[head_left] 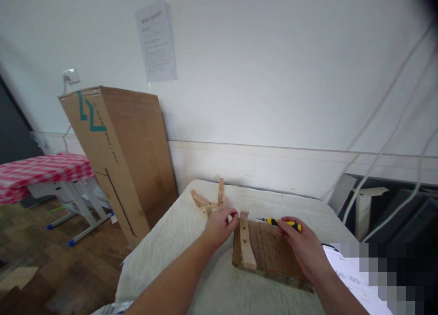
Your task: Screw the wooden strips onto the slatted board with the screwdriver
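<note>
A brown wooden board (270,255) with several small holes lies on the white-covered table (171,255). A pale wooden strip (245,240) lies along the board's left edge. My left hand (221,224) pinches something small at the strip's far end; what it is cannot be made out. My right hand (301,244) rests on the board and holds a yellow-and-black screwdriver (283,223), tip pointing left toward the strip. Just beyond my left hand sit pale wooden pieces (209,201), one standing upright.
A tall cardboard box (119,155) leans against the wall left of the table. Further left stands a table with a red checked cloth (41,171). White cables (386,142) hang at the right. A white device with digits (352,278) lies at the table's near right.
</note>
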The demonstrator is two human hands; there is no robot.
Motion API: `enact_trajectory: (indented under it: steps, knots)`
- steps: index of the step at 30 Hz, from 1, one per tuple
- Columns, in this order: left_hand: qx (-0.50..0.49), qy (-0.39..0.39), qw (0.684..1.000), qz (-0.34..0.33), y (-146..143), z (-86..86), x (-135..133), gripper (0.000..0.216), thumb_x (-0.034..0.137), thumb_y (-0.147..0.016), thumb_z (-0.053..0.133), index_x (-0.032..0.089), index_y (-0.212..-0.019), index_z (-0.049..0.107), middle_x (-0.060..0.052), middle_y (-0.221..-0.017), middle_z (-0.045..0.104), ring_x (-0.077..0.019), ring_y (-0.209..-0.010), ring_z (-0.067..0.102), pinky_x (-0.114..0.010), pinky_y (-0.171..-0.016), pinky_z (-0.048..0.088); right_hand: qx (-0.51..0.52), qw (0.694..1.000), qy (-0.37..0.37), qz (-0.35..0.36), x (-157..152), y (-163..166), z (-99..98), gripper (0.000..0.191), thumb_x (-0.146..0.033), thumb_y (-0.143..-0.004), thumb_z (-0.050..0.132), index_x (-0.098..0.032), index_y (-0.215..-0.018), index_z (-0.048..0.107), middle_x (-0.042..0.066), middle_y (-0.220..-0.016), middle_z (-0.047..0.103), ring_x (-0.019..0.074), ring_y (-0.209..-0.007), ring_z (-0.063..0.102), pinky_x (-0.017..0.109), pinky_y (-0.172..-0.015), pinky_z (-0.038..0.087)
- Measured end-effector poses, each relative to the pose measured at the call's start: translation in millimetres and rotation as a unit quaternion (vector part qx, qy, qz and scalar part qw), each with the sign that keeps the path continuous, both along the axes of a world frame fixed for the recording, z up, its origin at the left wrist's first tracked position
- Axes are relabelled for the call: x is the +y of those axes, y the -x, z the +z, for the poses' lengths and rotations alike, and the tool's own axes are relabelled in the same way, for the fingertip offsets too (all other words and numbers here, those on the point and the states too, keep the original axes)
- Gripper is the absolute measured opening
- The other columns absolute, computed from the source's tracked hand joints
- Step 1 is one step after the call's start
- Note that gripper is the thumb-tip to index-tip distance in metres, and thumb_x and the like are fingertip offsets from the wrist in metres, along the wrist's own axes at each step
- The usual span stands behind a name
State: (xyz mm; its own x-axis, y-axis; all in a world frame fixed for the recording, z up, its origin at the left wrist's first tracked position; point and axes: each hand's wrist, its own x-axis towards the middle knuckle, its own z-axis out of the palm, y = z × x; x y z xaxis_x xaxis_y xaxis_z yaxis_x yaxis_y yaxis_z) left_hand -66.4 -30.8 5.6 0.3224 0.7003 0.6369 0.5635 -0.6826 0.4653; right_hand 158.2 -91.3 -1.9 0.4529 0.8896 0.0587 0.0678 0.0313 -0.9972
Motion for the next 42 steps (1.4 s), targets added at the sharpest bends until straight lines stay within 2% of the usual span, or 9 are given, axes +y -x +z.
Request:
enact_trajectory:
  steps: [3,7,12,18,24,29,36,39,42]
  knots:
    - [-0.045,0.036,0.998,-0.018,-7,-2.4,-4,0.017,0.026,-0.083,0.055,0.016,-0.081,0.070,-0.002,-0.068,0.067,-0.0093,-0.052,0.051,-0.022,-0.056,0.041,0.008,1.000,-0.003,0.005,-1,0,2.3,0.036,-0.050,-0.067,0.067,-0.022,-0.090,0.063,-0.002,-0.066,0.065,0.0172,-0.064,0.062,0.027,-0.058,0.045]
    - [-0.095,0.063,0.994,-0.010,-13,-1.9,-8,0.018,0.027,-0.080,0.058,0.015,-0.081,0.071,-0.001,-0.064,0.066,-0.0081,-0.048,0.049,-0.020,-0.050,0.039,0.010,1.000,-0.007,0.007,-3,2,6.8,0.033,-0.049,-0.068,0.066,-0.022,-0.087,0.062,-0.002,-0.065,0.064,0.0175,-0.065,0.062,0.027,-0.059,0.045]
    - [-0.044,0.062,0.997,-0.029,-13,-7.0,-6,0.015,0.025,-0.077,0.061,0.016,-0.083,0.072,-0.002,-0.066,0.068,-0.0085,-0.050,0.050,-0.021,-0.053,0.040,0.039,0.999,-0.004,0.006,-4,2,11.9,0.031,-0.046,-0.067,0.068,-0.022,-0.084,0.062,-0.002,-0.065,0.063,0.0171,-0.066,0.060,0.027,-0.061,0.044]
    - [-0.015,0.059,0.996,-0.063,-13,-13.5,-2,0.014,0.024,-0.079,0.061,0.017,-0.085,0.072,-0.003,-0.076,0.071,-0.0088,-0.054,0.051,-0.022,-0.058,0.041,0.049,0.999,-0.014,-0.001,-1,-1,8.8,0.032,-0.043,-0.065,0.070,-0.020,-0.086,0.064,-0.001,-0.064,0.062,0.0175,-0.064,0.059,0.027,-0.059,0.042]
    - [-0.017,0.085,0.992,-0.087,-12,-8.1,-3,0.014,0.025,-0.079,0.062,0.016,-0.083,0.072,-0.004,-0.077,0.067,-0.0092,-0.056,0.049,-0.022,-0.055,0.039,0.060,0.998,-0.013,-0.001,0,-2,6.9,0.032,-0.042,-0.064,0.070,-0.020,-0.086,0.064,-0.001,-0.064,0.063,0.0169,-0.063,0.060,0.027,-0.058,0.042]
    - [-0.015,0.118,0.990,-0.078,-11,-4.6,-4,0.015,0.025,-0.078,0.063,0.016,-0.082,0.073,-0.004,-0.073,0.065,-0.0099,-0.058,0.049,-0.022,-0.057,0.039,0.064,0.998,-0.008,-0.008,0,-1,7.1,0.033,-0.043,-0.063,0.071,-0.021,-0.087,0.063,-0.001,-0.065,0.063,0.0169,-0.063,0.060,0.027,-0.058,0.043]
    - [-0.026,0.150,0.985,-0.080,-12,-6.6,-5,0.017,0.025,-0.080,0.061,0.015,-0.087,0.072,-0.004,-0.075,0.066,-0.0109,-0.061,0.052,-0.022,-0.059,0.040,0.021,1.000,-0.007,-0.003,-1,-1,5.3,0.037,-0.049,-0.067,0.068,-0.021,-0.091,0.063,-0.001,-0.067,0.065,0.0178,-0.064,0.063,0.027,-0.056,0.046]
    - [-0.023,0.151,0.984,-0.091,-11,-6.4,-5,0.017,0.024,-0.079,0.061,0.016,-0.088,0.073,-0.003,-0.074,0.066,-0.0106,-0.061,0.051,-0.022,-0.059,0.040,0.010,1.000,-0.004,-0.006,-3,0,5.4,0.041,-0.051,-0.067,0.068,-0.021,-0.094,0.062,0.000,-0.071,0.067,0.0181,-0.066,0.064,0.027,-0.057,0.048]
    - [-0.022,0.139,0.985,-0.101,-9,-6.7,-6,0.017,0.022,-0.078,0.061,0.016,-0.087,0.073,-0.002,-0.072,0.064,-0.0104,-0.061,0.051,-0.022,-0.059,0.040,0.010,1.000,-0.003,0.001,-5,3,8.7,0.045,-0.048,-0.064,0.072,-0.021,-0.098,0.060,0.001,-0.083,0.070,0.0181,-0.072,0.065,0.028,-0.064,0.050]
